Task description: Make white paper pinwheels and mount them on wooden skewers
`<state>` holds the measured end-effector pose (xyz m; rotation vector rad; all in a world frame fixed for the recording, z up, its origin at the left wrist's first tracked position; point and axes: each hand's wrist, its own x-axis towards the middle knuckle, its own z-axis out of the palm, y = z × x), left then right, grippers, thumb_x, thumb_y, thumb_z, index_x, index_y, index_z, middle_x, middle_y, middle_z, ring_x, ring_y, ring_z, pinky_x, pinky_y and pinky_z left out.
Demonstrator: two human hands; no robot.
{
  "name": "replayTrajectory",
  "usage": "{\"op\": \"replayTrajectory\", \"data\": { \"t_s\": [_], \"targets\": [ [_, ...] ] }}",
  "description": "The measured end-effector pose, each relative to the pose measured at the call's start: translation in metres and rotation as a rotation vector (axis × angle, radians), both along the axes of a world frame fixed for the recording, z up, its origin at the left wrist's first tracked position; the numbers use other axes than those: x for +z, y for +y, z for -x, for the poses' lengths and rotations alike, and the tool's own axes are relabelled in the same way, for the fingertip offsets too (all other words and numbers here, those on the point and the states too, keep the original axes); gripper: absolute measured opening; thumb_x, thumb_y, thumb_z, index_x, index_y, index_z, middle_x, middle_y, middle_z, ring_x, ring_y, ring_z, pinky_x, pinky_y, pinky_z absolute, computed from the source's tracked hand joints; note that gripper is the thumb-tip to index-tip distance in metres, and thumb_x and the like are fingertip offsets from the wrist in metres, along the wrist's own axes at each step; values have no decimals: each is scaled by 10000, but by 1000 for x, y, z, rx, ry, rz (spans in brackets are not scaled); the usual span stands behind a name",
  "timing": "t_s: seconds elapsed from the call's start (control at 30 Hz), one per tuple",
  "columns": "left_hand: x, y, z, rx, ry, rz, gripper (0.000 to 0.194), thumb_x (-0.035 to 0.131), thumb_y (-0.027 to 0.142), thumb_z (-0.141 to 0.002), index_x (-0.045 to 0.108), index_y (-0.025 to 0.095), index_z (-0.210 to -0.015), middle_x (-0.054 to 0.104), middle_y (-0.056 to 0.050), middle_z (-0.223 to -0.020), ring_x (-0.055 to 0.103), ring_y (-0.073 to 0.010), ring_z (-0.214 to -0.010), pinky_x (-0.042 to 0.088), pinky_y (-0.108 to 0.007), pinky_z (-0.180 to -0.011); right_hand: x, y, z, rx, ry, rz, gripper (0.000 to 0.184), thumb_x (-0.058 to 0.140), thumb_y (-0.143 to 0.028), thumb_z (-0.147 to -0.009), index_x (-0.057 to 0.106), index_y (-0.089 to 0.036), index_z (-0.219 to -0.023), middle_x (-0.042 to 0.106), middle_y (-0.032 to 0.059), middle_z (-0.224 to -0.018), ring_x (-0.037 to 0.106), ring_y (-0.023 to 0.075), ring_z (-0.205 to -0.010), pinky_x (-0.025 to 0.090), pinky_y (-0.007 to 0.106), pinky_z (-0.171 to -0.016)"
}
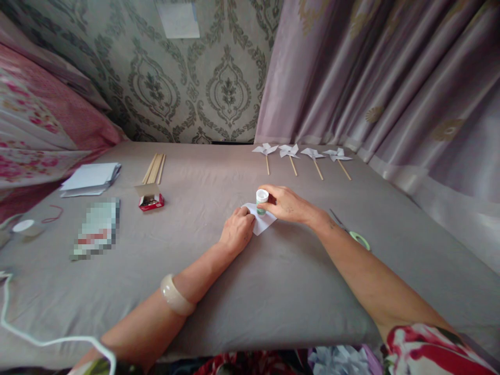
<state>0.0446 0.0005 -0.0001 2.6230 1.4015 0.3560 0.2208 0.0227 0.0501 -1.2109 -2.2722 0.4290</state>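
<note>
A folded piece of white paper (265, 225) lies on the cloth-covered table in front of me. My left hand (239, 227) has its fingers curled over the paper's left side, pinching and pressing it down. In my right hand (287, 203) is a white and green glue stick (262, 197), gripped between thumb and fingers. It stands upright over the paper with its white end up; its lower end is at the paper, and whether it touches is hard to make out. Right of my right forearm lie scissors (358, 239) with light green handles.
Several white paper pinwheels (289, 151) on sticks lie at the back right. Wooden sticks (154, 169), an open red box (151, 202), stacked paper (91, 178) and a blurred packet (97, 229) are to the left. A white cable (50, 341) crosses the lower left.
</note>
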Motion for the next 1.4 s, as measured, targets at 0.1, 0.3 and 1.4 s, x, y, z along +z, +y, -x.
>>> {"op": "replayTrajectory", "data": {
  "t_s": [0.1,0.3,1.4],
  "targets": [
    [-1,0,0,4,-6,1,327,351,224,-942,663,163,-864,593,-72,-922,551,-185,-930,462,-286,-823,1,0,-1,12,-13,9,171,617,-255,-780,578,-173,-925,544,-26,-694,451,107,-608,334,220,-590],
    [0,1,-1,16,11,19,341,340,218,-941,666,155,-861,599,-84,-930,551,-194,-946,463,-297,-834,6,-1,3,39,-66,10,146,601,-250,-799,567,-172,-917,542,-22,-704,455,110,-619,334,224,-597],
    [-5,3,-2,25,10,-32,303,374,214,-929,673,171,-903,606,-71,-999,549,-186,-977,467,-275,-824,-36,-33,-8,-473,536,-22,293,644,-347,-732,598,-151,-946,648,75,-867,607,183,-721,502,326,-681]
  ]
}}
